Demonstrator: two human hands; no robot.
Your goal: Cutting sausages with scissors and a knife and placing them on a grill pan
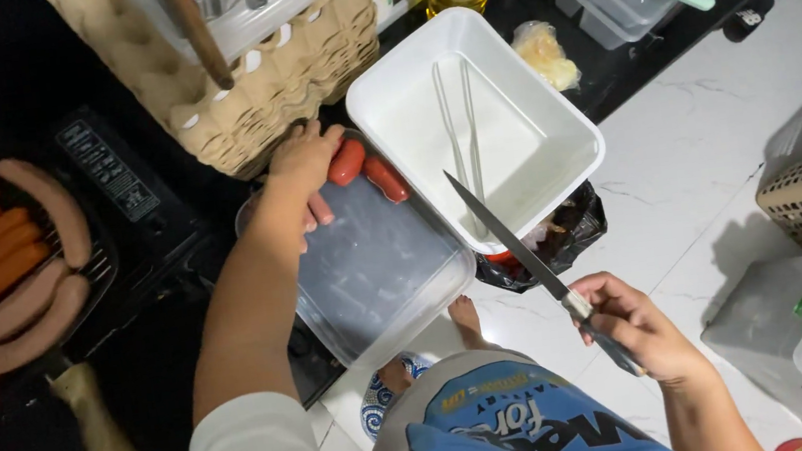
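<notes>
The left hand [305, 156] was closed on a red sausage [345, 161] at the far end of the clear plastic tub [377, 279], apparently the picking-up step. The right hand [634, 325] gripped the knife [513, 238] by its handle, its long axis slanting up and away, tip over the white tray [571, 125]. Cutting would call for laying the sausage flat, clear of the fingers.

Red sausage [346, 161] lies in the clear tub [381, 268]; knife [513, 238] angled up-left.
</notes>
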